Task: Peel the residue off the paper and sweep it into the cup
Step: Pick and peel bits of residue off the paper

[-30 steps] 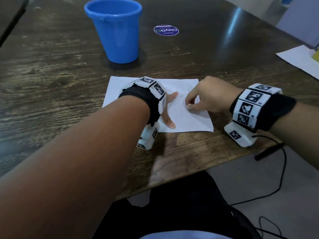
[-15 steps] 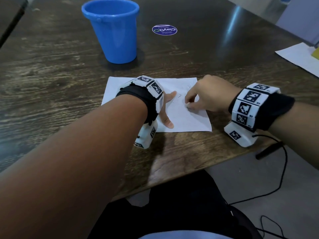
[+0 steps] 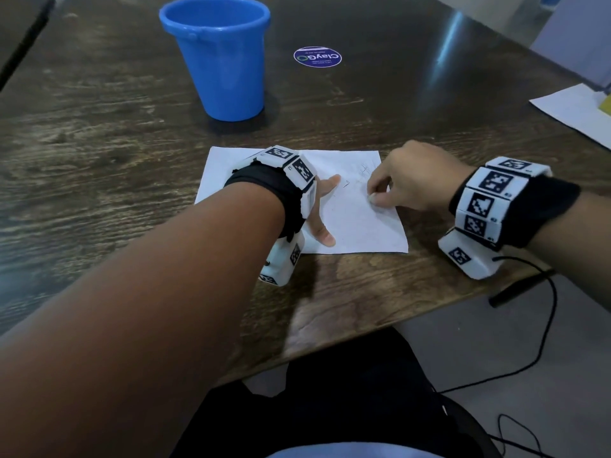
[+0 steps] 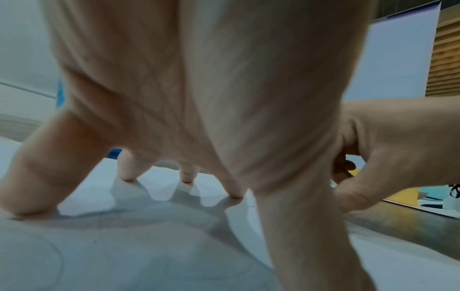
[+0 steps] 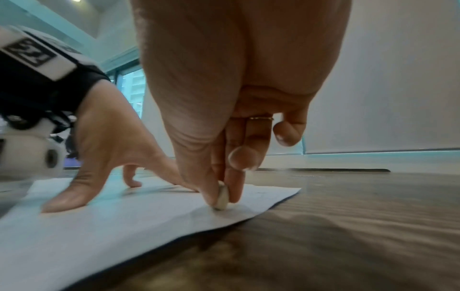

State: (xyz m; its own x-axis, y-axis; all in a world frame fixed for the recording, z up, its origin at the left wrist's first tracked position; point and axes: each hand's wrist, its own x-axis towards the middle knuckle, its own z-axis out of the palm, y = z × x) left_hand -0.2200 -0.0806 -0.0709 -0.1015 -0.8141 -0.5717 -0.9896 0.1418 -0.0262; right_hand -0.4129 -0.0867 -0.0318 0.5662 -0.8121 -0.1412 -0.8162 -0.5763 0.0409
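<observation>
Fingertips of the right hand were pinched narrowly together, thumb against forefinger, around a small pale lump of residue whose lower end touched the sheet. That pinch sat on the white paper, close to its right edge. The other fingers of this hand were curled in above the pinch, one of them wearing a thin gold ring.

Just to the left of the pinch, the left hand stood on the same sheet with its fingers spread wide and fairly straight, tips pressing down on the paper and the palm arched above it. Its thumb pointed back toward the person; its forefinger reached toward the right hand without touching it. Faint pencil-like marks showed on the paper between and beyond the two hands.

Both wrists wore black straps carrying white blocks printed with black square patterns.

Beyond the fingers, well apart from the paper, a blue plastic cup stood upright on the dark wooden table; what it held could not be seen. To the right of the cup, a round purple sticker lay flat on the wood. Farther right, at the table's edge, lay another white sheet. A black cable trailed over the floor below the right wrist.
</observation>
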